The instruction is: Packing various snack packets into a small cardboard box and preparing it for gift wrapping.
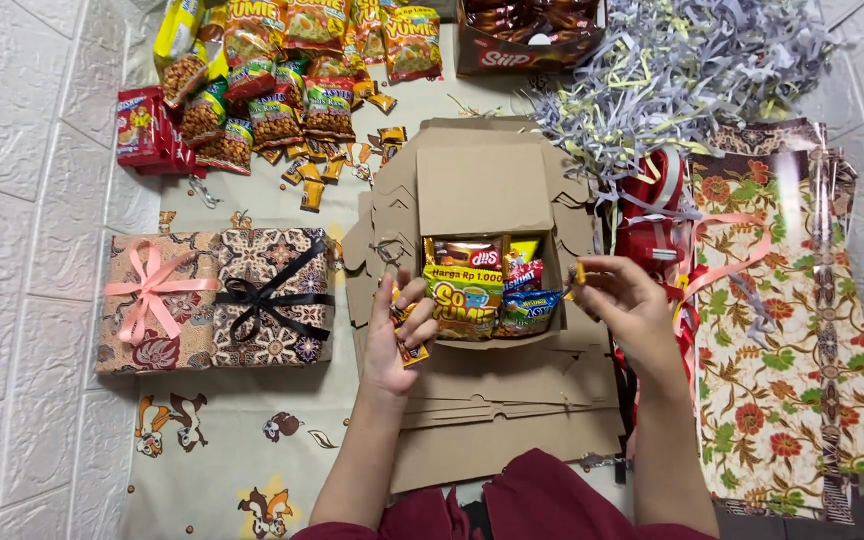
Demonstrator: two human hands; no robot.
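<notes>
Head view, box: an open cardboard box [485, 262] sits in the middle of the floor cloth [242, 460], on top of a stack of flat box blanks [512, 400]; its lid stands back and open.
Box contents: several snack packets [464, 300] already lie flat inside, filling most of the bottom.
Left hand: the left hand [397, 335] rests at the box's left edge, fingers curled around a few small orange-wrapped candies [410, 350].
Right hand: the right hand [620, 298] hovers at the box's right edge, thumb and forefinger pinched on one small orange candy [579, 274], just above the rim.
Left of the box: two wrapped gift boxes stand side by side, one with a pink ribbon [152, 290], one with a black ribbon [270, 295].
Top of view: bags of nuts and snacks [272, 80] lie in a heap, loose candies [332, 160] scattered below them.
Right of the box: shredded paper filler [662, 70], red and pink ribbons [672, 230], and sheets of flowered wrapping paper [792, 320].
Doing it well: my judgement is that small candies sit best dropped into the gaps beside the packets, one at a time, keeping the pile level so the lid can close flat.
Care point: the left hand's loose bundle could slip; holding it over the box seems wise.
</notes>
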